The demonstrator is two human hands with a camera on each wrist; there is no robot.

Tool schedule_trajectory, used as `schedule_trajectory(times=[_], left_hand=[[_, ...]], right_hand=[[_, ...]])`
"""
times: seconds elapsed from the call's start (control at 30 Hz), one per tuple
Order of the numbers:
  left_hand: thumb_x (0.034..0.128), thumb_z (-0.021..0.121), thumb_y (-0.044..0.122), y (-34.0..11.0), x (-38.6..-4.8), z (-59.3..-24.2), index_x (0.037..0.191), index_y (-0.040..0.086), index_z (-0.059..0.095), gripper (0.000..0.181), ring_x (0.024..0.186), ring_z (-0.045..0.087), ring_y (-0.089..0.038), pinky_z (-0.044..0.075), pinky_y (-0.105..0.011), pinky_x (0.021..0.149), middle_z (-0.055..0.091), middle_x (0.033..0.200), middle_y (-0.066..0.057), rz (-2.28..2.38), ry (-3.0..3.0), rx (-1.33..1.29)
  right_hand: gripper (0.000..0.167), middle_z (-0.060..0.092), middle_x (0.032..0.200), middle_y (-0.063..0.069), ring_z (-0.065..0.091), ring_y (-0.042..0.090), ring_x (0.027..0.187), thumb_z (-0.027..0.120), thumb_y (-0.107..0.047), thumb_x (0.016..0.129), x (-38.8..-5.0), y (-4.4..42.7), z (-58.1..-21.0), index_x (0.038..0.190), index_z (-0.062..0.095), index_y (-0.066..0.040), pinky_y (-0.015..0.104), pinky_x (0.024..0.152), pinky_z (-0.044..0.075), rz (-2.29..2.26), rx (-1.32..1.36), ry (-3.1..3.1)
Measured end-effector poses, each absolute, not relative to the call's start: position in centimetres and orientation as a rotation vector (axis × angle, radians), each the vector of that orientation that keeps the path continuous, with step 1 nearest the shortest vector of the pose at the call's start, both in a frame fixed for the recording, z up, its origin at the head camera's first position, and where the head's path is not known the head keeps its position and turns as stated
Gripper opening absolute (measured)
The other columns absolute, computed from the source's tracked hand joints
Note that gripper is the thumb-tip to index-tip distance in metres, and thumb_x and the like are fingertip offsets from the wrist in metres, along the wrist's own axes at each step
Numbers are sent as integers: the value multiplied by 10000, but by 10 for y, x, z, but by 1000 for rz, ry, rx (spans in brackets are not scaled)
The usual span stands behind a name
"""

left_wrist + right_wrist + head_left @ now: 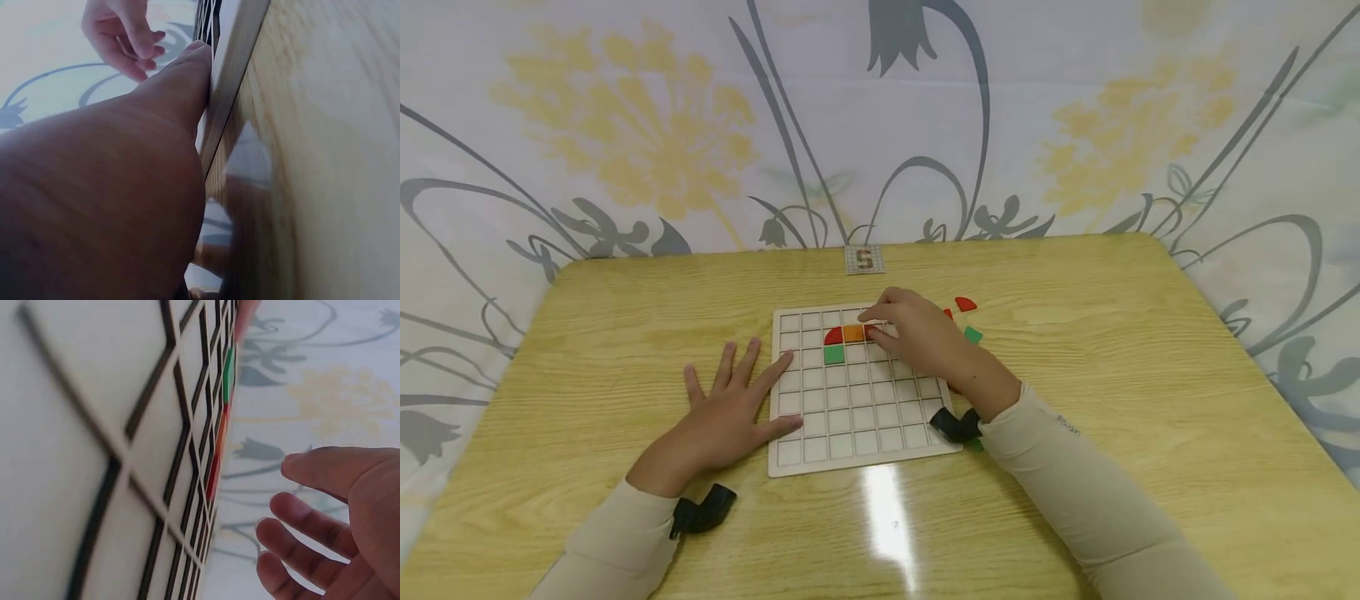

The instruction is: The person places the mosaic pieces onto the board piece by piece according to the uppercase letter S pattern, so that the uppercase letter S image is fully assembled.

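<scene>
A wooden grid board [859, 446] lies flat, with pale square cells. Along one of its upper rows sit a red quarter-round tile [833, 336], an orange square tile [853, 333] and another red tile [869, 332], partly covered by fingers. Below the first red one is a green square tile [834, 354]. My right hand [928, 337] hovers over the board beside the second red tile; in the right wrist view its loosely bent fingers [300, 512] hold nothing. With fingers spread, my left hand [722, 425] rests at the board's left edge, thumb and index finger on the rim.
Loose tiles lie right of the board: a red quarter-round [966, 304], a green piece [973, 335] and others partly behind the right arm. A small pattern card [864, 259] lies at the table's back edge, before a flowered cloth [865, 125].
</scene>
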State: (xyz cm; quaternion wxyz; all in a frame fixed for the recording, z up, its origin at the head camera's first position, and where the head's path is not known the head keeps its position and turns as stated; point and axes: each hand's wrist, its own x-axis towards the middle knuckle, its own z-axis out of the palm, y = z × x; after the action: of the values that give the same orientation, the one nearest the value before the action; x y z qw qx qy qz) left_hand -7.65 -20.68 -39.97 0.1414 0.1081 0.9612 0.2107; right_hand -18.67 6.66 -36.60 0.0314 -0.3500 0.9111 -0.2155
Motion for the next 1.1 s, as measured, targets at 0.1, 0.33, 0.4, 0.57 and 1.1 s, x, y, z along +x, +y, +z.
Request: schedule_trajectory(times=[0.1, 0.33, 0.4, 0.57, 1.1], left_hand=[[920, 545, 683, -207, -76, -399, 1620, 320, 150, 882, 1518, -185, -456, -230, -774, 1033, -91, 1684, -169, 617, 2774, 316], [914, 525, 708, -206, -76, -401, 1619, 334, 143, 884, 1518, -188, -452, -228, -777, 1032, -94, 1685, -164, 612, 2769, 311], [914, 521, 711, -206, -76, -401, 1619, 337, 140, 884, 1517, -188, -455, -230, -778, 1029, -96, 1685, -163, 616, 2766, 309], [920, 524, 701, -206, -76, -399, 1620, 329, 138, 882, 1514, -185, -464, -233, -782, 1023, -97, 1683, -168, 621, 2771, 317], [922, 526, 695, -207, -76, -399, 1620, 324, 146, 878, 1516, -190, -457, -238, -774, 1029, -98, 1683, -170, 627, 2769, 318]], right_hand=[[264, 644, 1077, 79, 580, 208, 885, 670, -145, 968, -192, 79, -364, 1220, 729, -94, 307, 738, 502, -682, -1036, 2830], [277, 630, 1129, 134, 571, 245, 902, 663, -136, 970, -206, 112, -364, 1233, 715, -63, 369, 790, 516, -632, -918, 2893], [286, 623, 1147, 153, 573, 259, 901, 658, -137, 973, -211, 121, -366, 1241, 708, -53, 384, 794, 518, -612, -883, 2903], [309, 601, 1160, 171, 565, 285, 929, 641, -144, 982, -224, 140, -370, 1267, 685, -33, 409, 823, 510, -610, -778, 2907], [343, 558, 1230, 229, 565, 364, 1087, 510, -127, 1022, -241, 170, -376, 1315, 647, -15, 500, 942, 498, -580, -557, 2847]])
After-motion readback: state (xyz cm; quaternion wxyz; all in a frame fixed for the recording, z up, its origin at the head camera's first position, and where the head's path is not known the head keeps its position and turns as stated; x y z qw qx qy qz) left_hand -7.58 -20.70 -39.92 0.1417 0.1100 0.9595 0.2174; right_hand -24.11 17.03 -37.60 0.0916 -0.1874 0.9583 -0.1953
